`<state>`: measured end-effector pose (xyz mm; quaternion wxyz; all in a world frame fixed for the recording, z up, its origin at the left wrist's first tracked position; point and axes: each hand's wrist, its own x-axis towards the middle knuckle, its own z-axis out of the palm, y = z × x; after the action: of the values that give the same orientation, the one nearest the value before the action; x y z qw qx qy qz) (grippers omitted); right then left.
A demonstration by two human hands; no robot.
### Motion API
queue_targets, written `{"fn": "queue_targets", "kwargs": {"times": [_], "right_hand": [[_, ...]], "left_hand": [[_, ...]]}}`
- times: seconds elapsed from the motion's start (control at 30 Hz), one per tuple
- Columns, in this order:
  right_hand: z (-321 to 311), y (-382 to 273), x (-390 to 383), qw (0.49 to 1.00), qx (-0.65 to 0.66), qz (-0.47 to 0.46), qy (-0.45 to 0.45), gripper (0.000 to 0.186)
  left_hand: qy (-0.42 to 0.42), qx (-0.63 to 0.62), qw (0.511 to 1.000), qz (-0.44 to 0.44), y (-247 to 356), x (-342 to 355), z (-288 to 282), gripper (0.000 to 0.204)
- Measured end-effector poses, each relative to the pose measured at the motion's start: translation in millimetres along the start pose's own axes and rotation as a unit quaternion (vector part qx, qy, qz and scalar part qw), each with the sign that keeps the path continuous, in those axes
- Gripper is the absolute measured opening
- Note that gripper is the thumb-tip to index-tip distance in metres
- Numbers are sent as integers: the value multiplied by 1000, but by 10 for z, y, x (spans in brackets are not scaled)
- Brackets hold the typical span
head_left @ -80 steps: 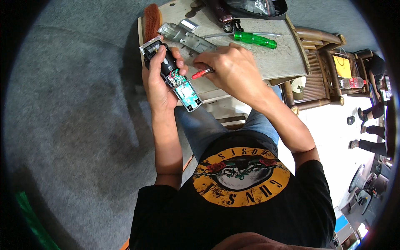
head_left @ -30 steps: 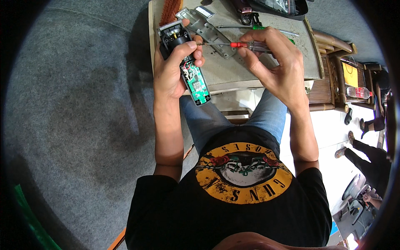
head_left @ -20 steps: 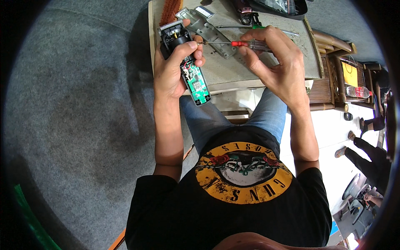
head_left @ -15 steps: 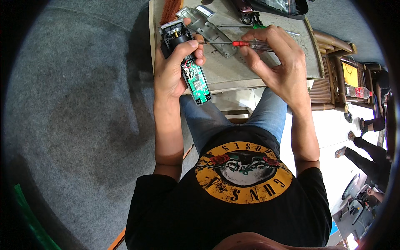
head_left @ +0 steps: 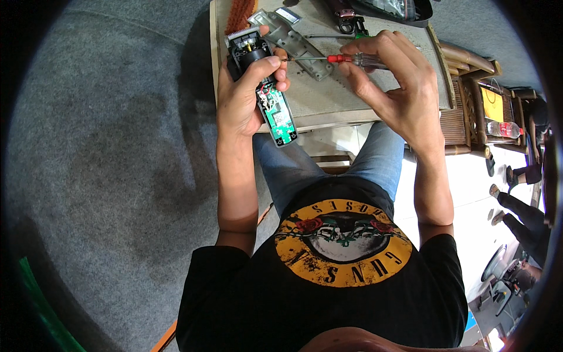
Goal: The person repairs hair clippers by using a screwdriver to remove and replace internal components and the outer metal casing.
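My left hand [head_left: 246, 97] is closed around an opened hair clipper [head_left: 277, 120], its metal blade at the top and its green circuit board bare at the lower end. A screwdriver [head_left: 340, 58] with a red collar and clear handle is pinched in my right hand [head_left: 404, 85]. Its shaft points left, and the tip meets the left fingertips beside the clipper; a tiny part there is too small to make out. Behind the hands lies a grey casing shell [head_left: 299, 50] on the table [head_left: 328, 108].
Another screwdriver with a green handle [head_left: 359, 44] lies behind my right hand. A dark maroon clipper [head_left: 346, 14] and a black case [head_left: 404, 12] are at the far edge. A brown brush-like thing [head_left: 239, 14] is at far left. Bamboo furniture [head_left: 463, 111] stands on the right, with a bottle [head_left: 503, 129].
My right hand has shifted slightly to the right and tilted, its grip on the screwdriver loosened a little. The left hand and clipper stay put. A person's foot at right has moved.
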<state>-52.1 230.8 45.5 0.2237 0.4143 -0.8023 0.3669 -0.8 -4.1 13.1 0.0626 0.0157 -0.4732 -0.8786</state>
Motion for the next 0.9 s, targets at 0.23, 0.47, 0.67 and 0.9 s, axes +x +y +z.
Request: {"fn": "queue_targets", "kwargs": {"times": [0.23,0.47,0.67,0.9], "right_hand": [[68,17,-9,999,5,11,30,15],[-121,-136,116,998,-44,-32,-40,22],[-246,-117,298,993,-19,-72,-96,23],[-467,-211,387,962,53,141,-229,31]], "left_hand": [[3,18,1000,7,-1,-9,9,51],[11,33,999,10,-9,-10,3,52],[5,31,999,-6,-8,17,-13,55],[2,60,998,-3,-22,12,3,54]]}}
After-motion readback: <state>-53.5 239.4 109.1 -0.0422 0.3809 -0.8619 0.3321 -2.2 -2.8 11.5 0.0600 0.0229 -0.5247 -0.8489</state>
